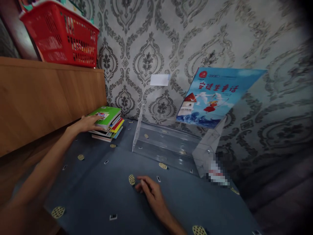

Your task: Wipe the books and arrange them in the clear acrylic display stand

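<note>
My left hand (91, 123) is at a stack of books (102, 138) on the left of the table, its fingers over the top green book (111, 115) and its thumb by that book's near edge. The books beneath lie unevenly, with yellow and red covers jutting out. Over the near middle of the table is my right hand (152, 193), fingers loosely bent and apart, holding nothing. Beyond it stands a clear acrylic rack (168, 156). A blue picture book (217, 98) leans upright at the rack's right side, front cover showing.
A dark blue cloth with pineapple prints covers the table (97, 182). On a wooden cabinet (53, 88) at the left stands a red plastic basket (61, 36). A white label (159, 80) shows above the rack, before the patterned wall (146, 39). A blurred-out object (217, 174) lies right of the rack.
</note>
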{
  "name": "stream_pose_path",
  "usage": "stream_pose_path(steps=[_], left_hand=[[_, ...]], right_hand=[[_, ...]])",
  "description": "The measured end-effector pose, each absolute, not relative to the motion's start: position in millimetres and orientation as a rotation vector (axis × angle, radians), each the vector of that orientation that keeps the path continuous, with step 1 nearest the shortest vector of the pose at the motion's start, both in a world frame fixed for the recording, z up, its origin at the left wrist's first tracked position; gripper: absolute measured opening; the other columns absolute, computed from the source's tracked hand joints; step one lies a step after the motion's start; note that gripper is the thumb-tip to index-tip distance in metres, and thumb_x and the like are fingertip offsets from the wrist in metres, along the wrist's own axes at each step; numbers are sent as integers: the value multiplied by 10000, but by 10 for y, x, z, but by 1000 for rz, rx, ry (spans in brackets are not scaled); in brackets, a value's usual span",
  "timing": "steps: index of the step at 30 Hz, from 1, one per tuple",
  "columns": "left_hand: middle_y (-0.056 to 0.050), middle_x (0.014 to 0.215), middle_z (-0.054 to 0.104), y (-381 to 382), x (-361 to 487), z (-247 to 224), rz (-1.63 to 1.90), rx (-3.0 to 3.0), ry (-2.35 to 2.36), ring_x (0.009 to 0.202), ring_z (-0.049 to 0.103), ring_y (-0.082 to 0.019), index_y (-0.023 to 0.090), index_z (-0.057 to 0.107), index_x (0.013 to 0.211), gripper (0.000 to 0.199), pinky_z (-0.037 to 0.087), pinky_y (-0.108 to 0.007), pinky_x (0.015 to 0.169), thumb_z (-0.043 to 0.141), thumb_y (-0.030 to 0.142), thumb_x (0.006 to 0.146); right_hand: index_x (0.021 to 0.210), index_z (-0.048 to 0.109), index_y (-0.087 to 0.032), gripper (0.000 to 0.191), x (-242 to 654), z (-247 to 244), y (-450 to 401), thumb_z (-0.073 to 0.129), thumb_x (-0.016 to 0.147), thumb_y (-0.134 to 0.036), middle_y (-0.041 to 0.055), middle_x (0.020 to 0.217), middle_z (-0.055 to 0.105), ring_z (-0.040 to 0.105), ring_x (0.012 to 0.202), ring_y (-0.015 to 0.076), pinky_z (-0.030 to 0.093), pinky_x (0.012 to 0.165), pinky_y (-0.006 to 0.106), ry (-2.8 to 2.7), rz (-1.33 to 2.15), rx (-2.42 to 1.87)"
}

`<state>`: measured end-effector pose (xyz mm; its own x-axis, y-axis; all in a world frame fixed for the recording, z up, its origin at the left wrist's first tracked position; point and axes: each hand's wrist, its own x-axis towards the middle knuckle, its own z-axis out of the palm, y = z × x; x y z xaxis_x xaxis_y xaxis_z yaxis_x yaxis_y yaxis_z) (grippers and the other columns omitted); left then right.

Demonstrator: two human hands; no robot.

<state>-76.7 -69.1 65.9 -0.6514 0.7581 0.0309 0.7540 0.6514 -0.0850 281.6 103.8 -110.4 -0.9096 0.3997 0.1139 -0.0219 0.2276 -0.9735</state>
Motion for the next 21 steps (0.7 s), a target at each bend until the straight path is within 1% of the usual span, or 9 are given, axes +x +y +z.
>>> stream_pose_path(steps=[3,5,8,11,15,18,21], left_hand=[[-140,1590,414,-678,-787,685,114,-1303,-2777,1436,398,-383,244,389,1531,753,327,-578,1107,460,648,899],[-142,1573,440,-659,-800,688,146,-1289,-2769,1415,434,-373,235,395,1530,742,353,-534,1098,445,642,912],[-130,1546,482,-626,-807,689,216,-1269,-2747,1382,487,-347,251,419,1517,686,389,-476,1074,421,621,939],[-141,1503,531,-601,-773,685,265,-1279,-2676,1353,525,-334,245,448,1493,625,410,-464,1053,385,589,975],[-203,1326,662,-589,-692,674,363,-1302,-2511,1229,629,-341,160,525,1417,578,443,-451,1016,347,532,1012],[-225,1302,668,-586,-657,688,406,-1322,-2480,1156,667,-358,123,538,1397,598,472,-445,981,343,535,1011],[-222,1288,675,-567,-647,732,452,-1354,-2473,1143,672,-355,107,530,1401,625,491,-422,956,355,552,998]], right_hand=[[1067,711,-173,639,2801,-1135,1033,451,910,-736,93,826,741,684,778,216,536,741,349,-2144,1742,-332],[1062,711,-169,639,2796,-1141,1030,451,912,-733,94,825,741,683,772,214,535,735,345,-2141,1736,-304],[1058,712,-166,629,2806,-1121,1027,444,924,-718,94,829,738,681,776,211,532,736,343,-2147,1724,-271],[1061,712,-171,607,2824,-1095,1019,438,938,-699,90,842,737,679,793,209,527,748,342,-2150,1727,-252],[1066,709,-169,621,2831,-1097,1008,427,935,-706,87,840,730,671,786,208,522,744,346,-2152,1717,-251],[1066,708,-168,615,2827,-1107,1010,423,938,-698,84,834,724,665,777,206,520,738,346,-2154,1697,-232],[1076,708,-172,571,2829,-1108,1016,424,957,-653,79,837,724,665,779,202,521,738,340,-2156,1692,-198]])
